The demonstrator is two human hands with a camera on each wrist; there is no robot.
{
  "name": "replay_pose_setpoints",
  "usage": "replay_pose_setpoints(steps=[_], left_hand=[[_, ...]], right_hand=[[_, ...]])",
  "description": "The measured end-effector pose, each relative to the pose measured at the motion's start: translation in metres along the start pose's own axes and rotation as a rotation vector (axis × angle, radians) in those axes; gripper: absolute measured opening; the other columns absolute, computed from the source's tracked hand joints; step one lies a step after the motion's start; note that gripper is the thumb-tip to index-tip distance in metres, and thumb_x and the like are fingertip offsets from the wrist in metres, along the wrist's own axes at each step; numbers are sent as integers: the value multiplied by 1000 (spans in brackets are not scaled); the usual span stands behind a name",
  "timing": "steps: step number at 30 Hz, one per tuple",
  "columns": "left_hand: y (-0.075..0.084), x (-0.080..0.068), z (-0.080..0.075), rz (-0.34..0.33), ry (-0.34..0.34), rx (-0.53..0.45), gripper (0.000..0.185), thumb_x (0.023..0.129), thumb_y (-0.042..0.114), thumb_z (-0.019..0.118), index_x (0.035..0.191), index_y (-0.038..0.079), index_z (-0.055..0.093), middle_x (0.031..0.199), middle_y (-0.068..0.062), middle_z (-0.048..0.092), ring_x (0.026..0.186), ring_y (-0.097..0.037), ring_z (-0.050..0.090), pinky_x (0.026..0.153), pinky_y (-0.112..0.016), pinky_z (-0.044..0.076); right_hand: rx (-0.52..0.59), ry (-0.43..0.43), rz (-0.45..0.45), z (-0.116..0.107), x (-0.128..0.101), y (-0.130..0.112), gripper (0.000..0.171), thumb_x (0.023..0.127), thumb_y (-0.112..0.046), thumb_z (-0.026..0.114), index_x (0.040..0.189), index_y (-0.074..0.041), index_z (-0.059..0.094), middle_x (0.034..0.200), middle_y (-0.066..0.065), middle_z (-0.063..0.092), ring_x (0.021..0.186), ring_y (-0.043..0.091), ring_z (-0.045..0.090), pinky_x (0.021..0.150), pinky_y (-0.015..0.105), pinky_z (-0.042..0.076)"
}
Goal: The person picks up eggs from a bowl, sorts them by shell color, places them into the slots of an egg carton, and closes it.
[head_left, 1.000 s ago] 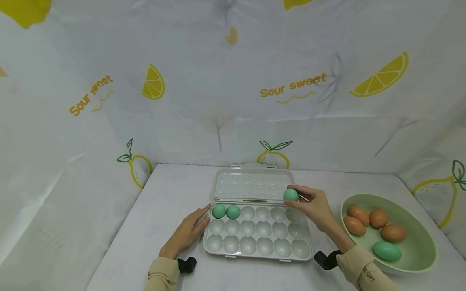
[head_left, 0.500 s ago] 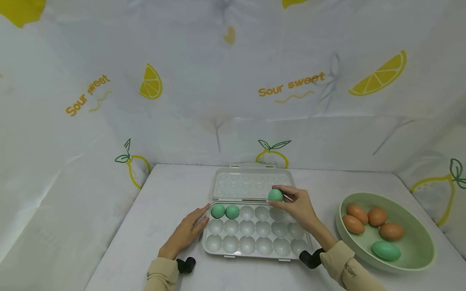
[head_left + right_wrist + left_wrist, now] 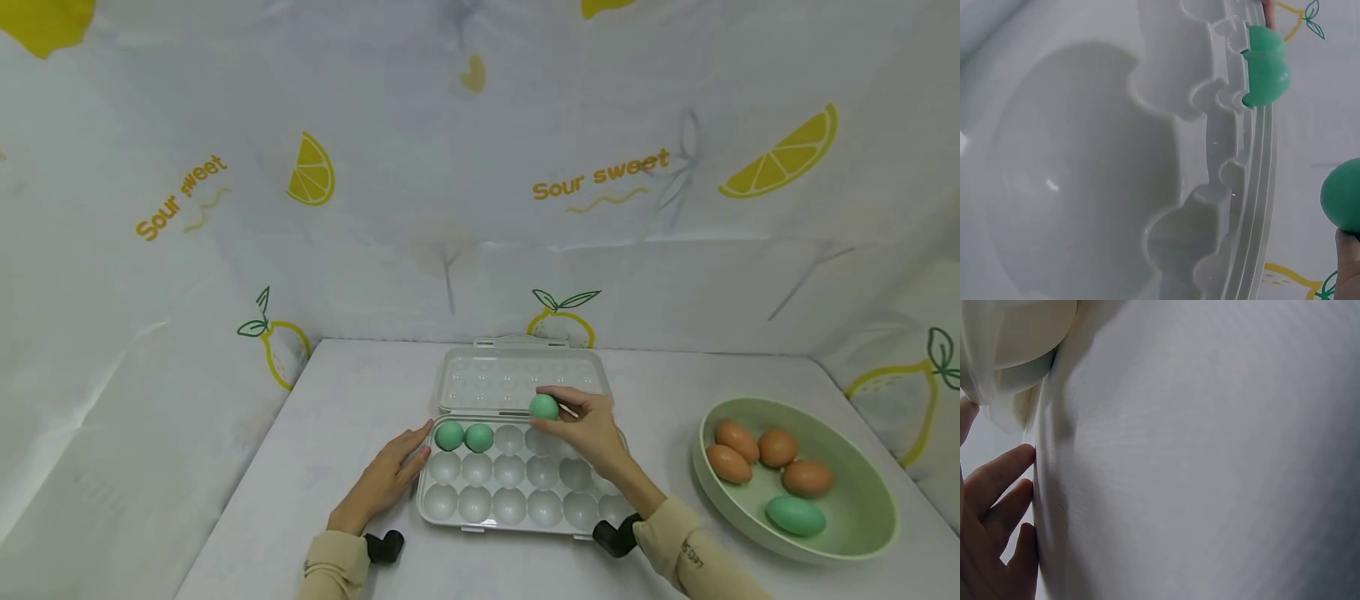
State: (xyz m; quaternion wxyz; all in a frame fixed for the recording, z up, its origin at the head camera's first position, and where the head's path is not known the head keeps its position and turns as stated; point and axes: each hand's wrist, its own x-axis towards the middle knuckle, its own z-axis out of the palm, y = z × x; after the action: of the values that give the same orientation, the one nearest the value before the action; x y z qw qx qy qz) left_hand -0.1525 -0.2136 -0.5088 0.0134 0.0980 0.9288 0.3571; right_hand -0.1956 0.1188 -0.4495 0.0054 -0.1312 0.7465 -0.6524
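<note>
An egg box (image 3: 510, 471) with rows of round hollows lies on the table, its clear lid (image 3: 517, 379) folded back behind it. Two green eggs (image 3: 450, 436) (image 3: 1266, 78) fill the left end of the back row. Between thumb and fingers my right hand (image 3: 588, 429) pinches another green egg (image 3: 543, 407), held above the back row right of those two. That held egg also shows at the right edge of the right wrist view. My left hand (image 3: 382, 479) rests with extended fingers (image 3: 1013, 465) along the box's left side.
A pale green bowl (image 3: 862, 533) stands to the right, holding several brown eggs (image 3: 807, 478) and one green egg (image 3: 796, 516). A lemon-print cloth (image 3: 420, 167) hangs behind the table. Black wrist mounts (image 3: 617, 537) sit by both cuffs.
My right hand has moved left over the back row with the green egg, from the right end of the box toward the two seated eggs. The left hand has stayed in place.
</note>
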Motion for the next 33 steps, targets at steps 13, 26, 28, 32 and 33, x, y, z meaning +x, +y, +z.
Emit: replay_pose_setpoints(steps=[13,26,28,32,33], left_hand=[[3,-1,-2,17,8,7,51,108,38,51,155,20,47,154,-15,53,148,-46,40,122,-65,32],[1,-1,-2,-4,-4,-8,51,107,38,51,156,21,46,155,-13,52,150,-44,39,123,-65,31],[0,-1,-2,-6,-6,-9,52,107,38,51,156,21,46,155,-13,52,150,-44,39,123,-65,31],[0,-1,-1,-7,-3,-17,52,107,39,51,156,22,45,155,-13,52,151,-43,38,124,-64,30],[0,-1,-1,-4,0,-19,52,107,38,51,156,21,46,155,-13,52,150,-43,39,124,-64,30]], right_hand=[[102,26,60,34,1,5,54,75,10,83,126,12,66,136,30,63,109,-6,65,101,16,54],[103,108,69,60,-3,28,47,75,11,82,120,8,71,129,24,66,119,16,68,105,19,53],[64,116,79,61,-4,32,44,75,9,84,118,5,74,127,22,68,124,27,67,106,22,53],[12,133,78,63,-7,37,44,73,8,86,115,3,75,126,22,71,128,38,64,107,28,53],[-3,136,72,64,-7,37,44,73,8,87,115,3,75,126,22,71,128,38,64,107,29,53]])
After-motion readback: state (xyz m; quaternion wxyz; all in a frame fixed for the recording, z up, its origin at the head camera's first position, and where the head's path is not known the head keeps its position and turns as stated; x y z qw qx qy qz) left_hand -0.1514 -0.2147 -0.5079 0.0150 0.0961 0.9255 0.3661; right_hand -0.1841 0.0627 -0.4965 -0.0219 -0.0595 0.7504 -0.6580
